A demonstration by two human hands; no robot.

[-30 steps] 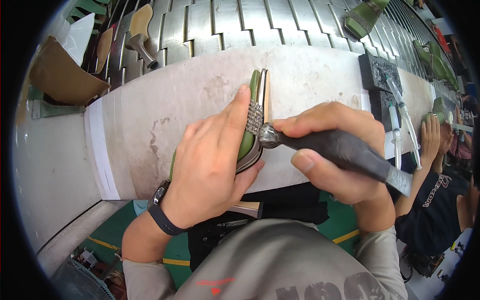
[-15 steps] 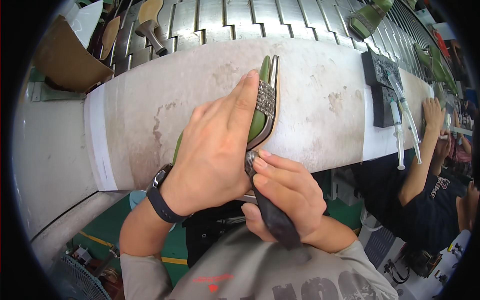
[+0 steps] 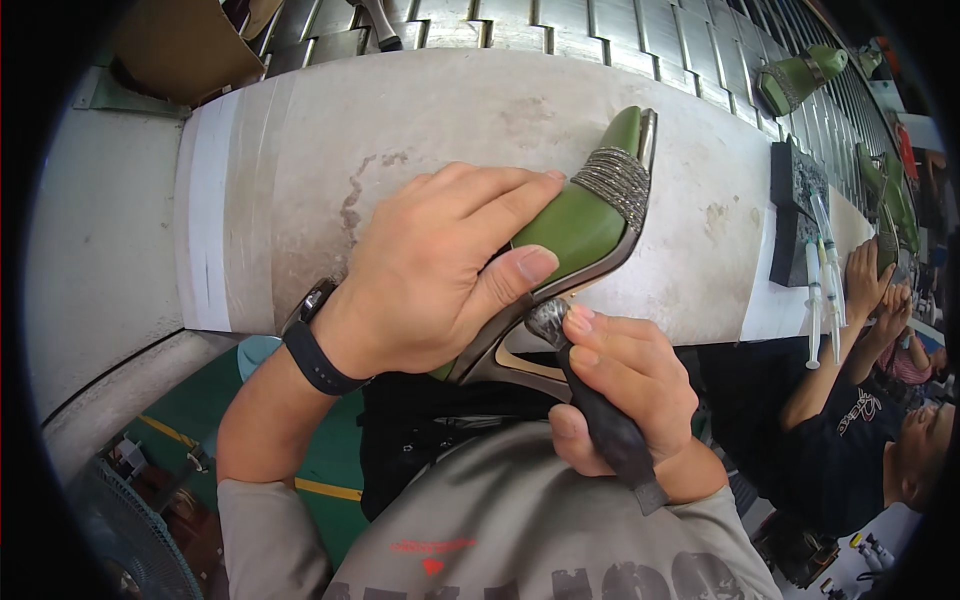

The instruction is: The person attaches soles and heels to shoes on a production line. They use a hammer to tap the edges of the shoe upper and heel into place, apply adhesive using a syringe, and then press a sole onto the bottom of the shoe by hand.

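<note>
A sandal with a glittering band [image 3: 612, 185] is fitted on a green shoe last [image 3: 575, 238], lying tilted with its toe pointing away from me. My left hand [image 3: 420, 270] lies over the heel part and grips it, its thumb along the near side. Below the last, the sandal's brown heel and pale inner edge [image 3: 520, 362] show partly. In my right hand [image 3: 635, 385] is a tool with a rounded metal head [image 3: 548, 320] and a black handle [image 3: 615, 430]. Its head is close against the sole edge near the arch; contact cannot be made out.
The pale, stained worktop [image 3: 470, 120] borders a metal slat conveyor [image 3: 560, 22]. Dark blocks [image 3: 795, 215] and syringes [image 3: 815, 290] lie at the right. Another green last [image 3: 800, 78] rests on the conveyor. A co-worker [image 3: 835, 430] works at the right; a fan [image 3: 140, 530] stands lower left.
The last has rolled so its green upper side and band show more, and its toe leans further right. My left thumb now shows on it. The tool has moved right with the shoe.
</note>
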